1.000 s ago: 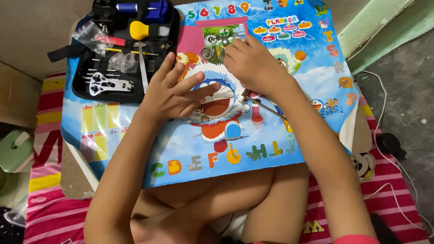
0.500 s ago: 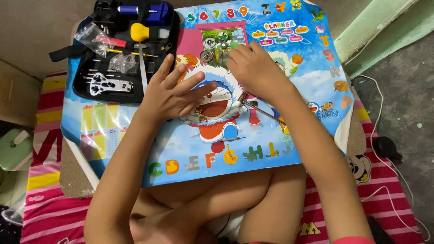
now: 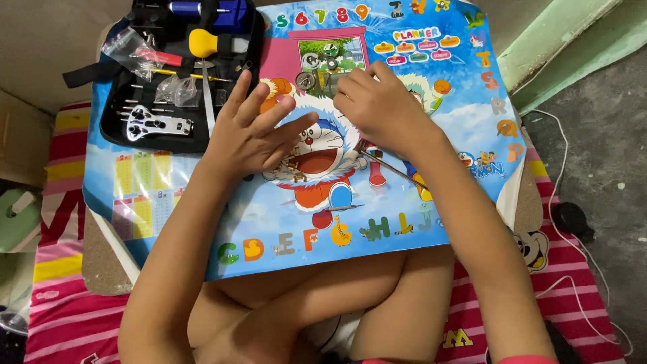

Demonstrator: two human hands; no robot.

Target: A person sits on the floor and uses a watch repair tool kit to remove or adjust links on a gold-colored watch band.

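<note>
— The small round metal part [image 3: 305, 81] is seen on the colourful cartoon board [image 3: 283, 216], just beside the fingertips of the right hand [image 3: 381, 108], whose fingers are curled; whether anything is gripped cannot be told.

— And the left hand [image 3: 253, 135]?

— It is laid flat, fingers spread, nothing grasped. A thin metal tool [image 3: 387, 167] is partly covered by the right wrist. Farther left, a black tool case [image 3: 178, 74] is lying open.
</note>
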